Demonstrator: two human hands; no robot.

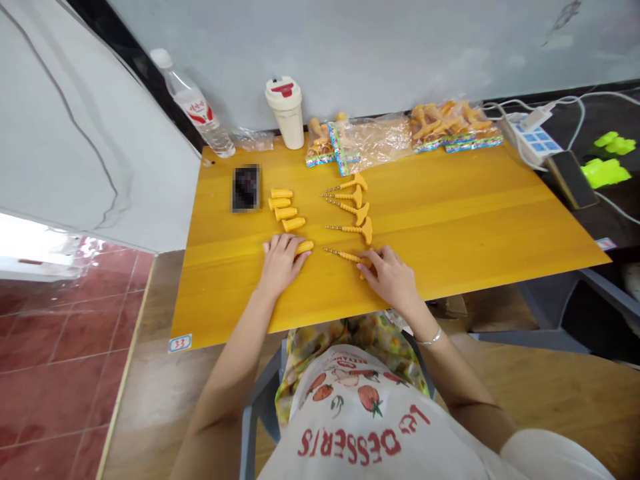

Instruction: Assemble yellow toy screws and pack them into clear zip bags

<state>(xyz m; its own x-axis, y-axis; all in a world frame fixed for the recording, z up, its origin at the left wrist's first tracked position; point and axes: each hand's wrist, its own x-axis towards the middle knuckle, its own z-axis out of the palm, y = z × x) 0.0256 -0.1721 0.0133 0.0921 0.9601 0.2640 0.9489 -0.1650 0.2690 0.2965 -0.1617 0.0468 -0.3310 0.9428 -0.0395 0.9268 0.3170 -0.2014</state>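
At the far left we see a red tile floor [60, 333]. Up by the wall, a water bottle [193, 103] leans over the corner of the yellow wooden table [450, 220], and a cream cup with a red and white lid [284, 112] stands near it. They sit at the back, where they are out of the way of our hands.

On the table lies a dark flat thing [246, 188], too blurred to name. Just beside it, four short yellow plastic plugs [283, 207] lie in a neat line, so each one is easy to see and count. A fifth plug [304, 247] lies at the end of that line. Our left hand [283, 263] rests flat on the table, with its fingers close together and their tips at the side of that plug. It does not seem to grip it.

Next come four yellow rods [345, 196] with wide heads and thin bumpy tips, all laid side by side and pointing left. Our right hand [393, 277] is bent over the head of a fifth rod [345, 256], narrow and pinching, so it seems to hold that rod. The head is mostly hidden.

At the back, clear bags of yellow pieces [453, 127] wait by the wall. Far right, we see a power strip [535, 141] and bright green pieces [605, 172].
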